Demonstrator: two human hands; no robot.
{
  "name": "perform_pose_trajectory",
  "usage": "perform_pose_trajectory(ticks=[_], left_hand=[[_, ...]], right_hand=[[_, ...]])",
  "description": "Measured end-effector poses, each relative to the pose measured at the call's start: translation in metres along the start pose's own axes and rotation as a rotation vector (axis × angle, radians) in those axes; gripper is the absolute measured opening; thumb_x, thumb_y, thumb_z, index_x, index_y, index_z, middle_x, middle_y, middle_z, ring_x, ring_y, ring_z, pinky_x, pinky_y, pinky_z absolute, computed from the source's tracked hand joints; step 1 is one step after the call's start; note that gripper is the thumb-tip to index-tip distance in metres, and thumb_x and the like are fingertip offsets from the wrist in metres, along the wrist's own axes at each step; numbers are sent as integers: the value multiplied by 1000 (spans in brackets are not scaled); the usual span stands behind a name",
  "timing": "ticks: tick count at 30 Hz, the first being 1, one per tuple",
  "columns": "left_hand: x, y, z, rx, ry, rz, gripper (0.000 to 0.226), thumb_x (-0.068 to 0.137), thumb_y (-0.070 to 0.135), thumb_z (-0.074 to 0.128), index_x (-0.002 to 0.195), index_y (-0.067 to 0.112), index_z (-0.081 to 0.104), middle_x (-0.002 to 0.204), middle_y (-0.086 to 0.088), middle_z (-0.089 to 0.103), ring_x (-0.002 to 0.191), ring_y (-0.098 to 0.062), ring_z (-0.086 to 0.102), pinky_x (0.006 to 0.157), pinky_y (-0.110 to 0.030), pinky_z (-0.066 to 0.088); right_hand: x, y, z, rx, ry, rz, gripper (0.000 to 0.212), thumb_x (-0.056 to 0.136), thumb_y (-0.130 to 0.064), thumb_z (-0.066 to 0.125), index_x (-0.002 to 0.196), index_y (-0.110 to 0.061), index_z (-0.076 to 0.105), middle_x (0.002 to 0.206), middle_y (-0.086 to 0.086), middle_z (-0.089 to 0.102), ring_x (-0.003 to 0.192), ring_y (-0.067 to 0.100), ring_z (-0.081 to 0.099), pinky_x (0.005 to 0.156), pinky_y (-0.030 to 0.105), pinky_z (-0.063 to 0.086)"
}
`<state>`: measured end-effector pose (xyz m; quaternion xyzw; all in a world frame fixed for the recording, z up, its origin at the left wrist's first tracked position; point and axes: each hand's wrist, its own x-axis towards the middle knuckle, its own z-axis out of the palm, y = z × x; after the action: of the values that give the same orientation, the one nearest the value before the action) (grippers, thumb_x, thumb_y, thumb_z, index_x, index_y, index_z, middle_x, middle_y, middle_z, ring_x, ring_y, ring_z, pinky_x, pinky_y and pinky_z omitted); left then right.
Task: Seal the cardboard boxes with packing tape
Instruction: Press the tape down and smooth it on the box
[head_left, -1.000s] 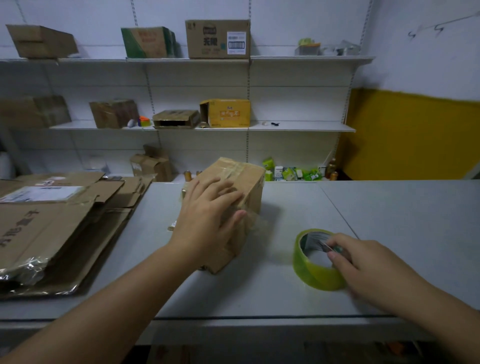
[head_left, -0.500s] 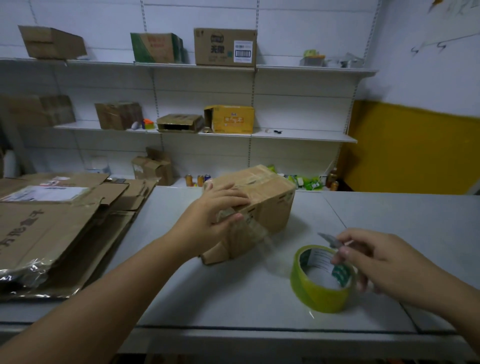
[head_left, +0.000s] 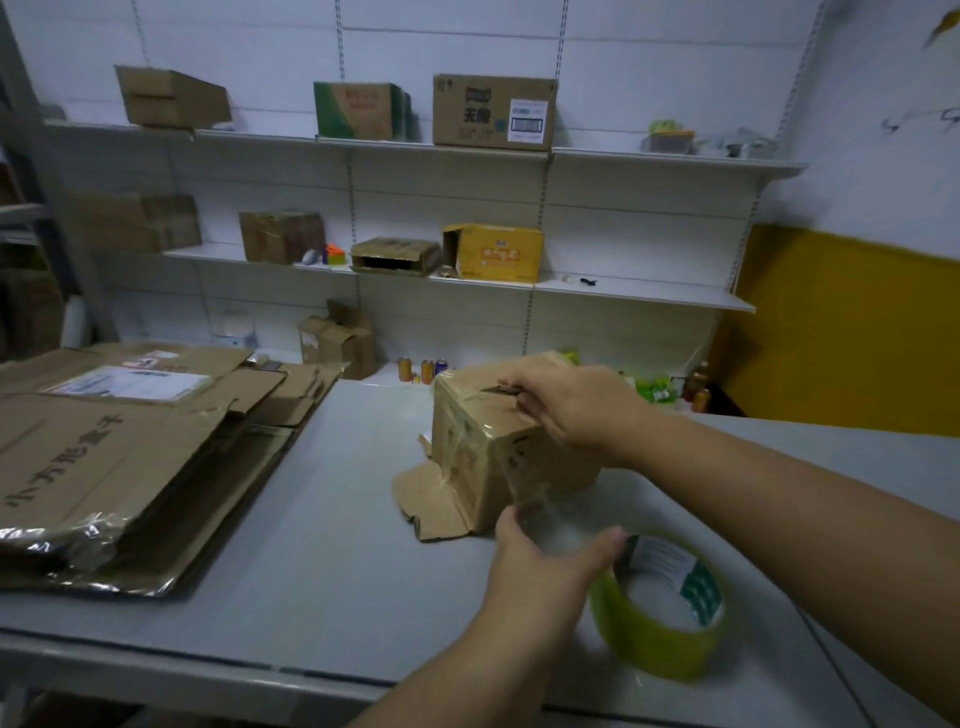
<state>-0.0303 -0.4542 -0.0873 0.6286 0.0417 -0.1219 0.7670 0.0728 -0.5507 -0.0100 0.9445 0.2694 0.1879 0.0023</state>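
One strip of tape runs box to roll, 11-to-5 o'clock. Your left hand is nearest, grasp unclear; your right hand pinches a blade at 12.

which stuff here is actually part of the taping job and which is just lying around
In the job: cardboard box; tape roll; clear tape strip; small blade in the right hand; left hand at the strip.
Lying about: flattened cardboard; drink cans; shelf boxes.
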Motion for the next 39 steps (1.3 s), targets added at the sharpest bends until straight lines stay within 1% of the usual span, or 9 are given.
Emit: perform_pose_trajectory(ticks=[6, 9, 12, 16, 19, 22, 25, 29, 39], left_hand=[[16, 7, -1, 107, 1, -11, 89, 63, 29, 85, 133, 25, 30, 130, 3, 50, 110, -16, 53, 90, -30, 48], [9, 14, -12, 190, -129, -124, 92, 63, 21, 82, 137, 24, 28, 117, -1, 55, 104, -20, 57, 80, -28, 52], [-4, 20, -44, 207, -315, -284, 103, 42, 15, 79, 135, 24, 36, 115, -12, 63, 101, -27, 63, 86, -36, 53], [-31, 34, -90, 234, -578, -232, 62, 55, 12, 63, 114, 26, 57, 99, -4, 72, 88, -12, 66, 69, -18, 48], [-38, 31, -108, 222, -468, -164, 50, 48, 16, 64, 98, 20, 69, 100, -9, 70, 78, -15, 63, 56, -20, 46], [-43, 29, -106, 61, -358, -218, 44, 64, 2, 64, 107, 12, 66, 80, -24, 67, 44, -24, 49, 41, -21, 38], [-42, 30, -101, 43, -335, -228, 38, 77, -3, 59, 111, 14, 63, 78, -23, 68, 42, -24, 49, 42, -22, 39], [-41, 29, -96, -6, -330, -247, 32, 83, -3, 52, 106, 16, 66, 77, -23, 68, 40, -21, 51, 41, -22, 40], [-57, 16, -85, -76, -307, -245, 30, 83, -6, 50, 102, 12, 66, 68, -21, 66, 42, -23, 48, 41, -23, 39]], right_hand=[[11, -13, 4, -211, 18, 166, 11, 93, -18, 38, 104, -20, 37, 89, 4, 60, 68, 26, 46, 58, 33, 29], [16, -9, -1, -288, -42, 210, 11, 94, -11, 33, 103, -17, 37, 94, 10, 65, 75, 31, 57, 58, 34, 33], [5, 1, -13, -383, -90, 235, 17, 95, -13, 33, 110, -15, 42, 86, 4, 61, 74, 26, 57, 56, 33, 35], [-25, 18, -19, -384, -31, 294, 14, 97, -24, 37, 108, -18, 45, 84, 2, 53, 74, 23, 52, 54, 31, 30], [-37, 23, -6, -247, 192, 313, 23, 100, -32, 31, 105, -19, 50, 86, 4, 61, 68, 23, 50, 53, 31, 30], [-41, 26, -4, -143, 371, 240, 31, 99, -33, 31, 102, -16, 57, 68, 2, 59, 53, 22, 47, 43, 26, 28], [-45, 23, -18, -5, 470, 186, 32, 97, -32, 33, 102, -14, 58, 60, -5, 53, 47, 18, 48, 39, 22, 27], [-67, 4, -24, 280, 243, 107, 23, 97, -34, 36, 102, -25, 57, 63, -6, 59, 51, 13, 52, 44, 27, 38], [-101, 1, 21, -26, 118, -94, 30, 93, -34, 36, 82, -19, 59, 55, -6, 58, 41, 14, 52, 37, 21, 33]])
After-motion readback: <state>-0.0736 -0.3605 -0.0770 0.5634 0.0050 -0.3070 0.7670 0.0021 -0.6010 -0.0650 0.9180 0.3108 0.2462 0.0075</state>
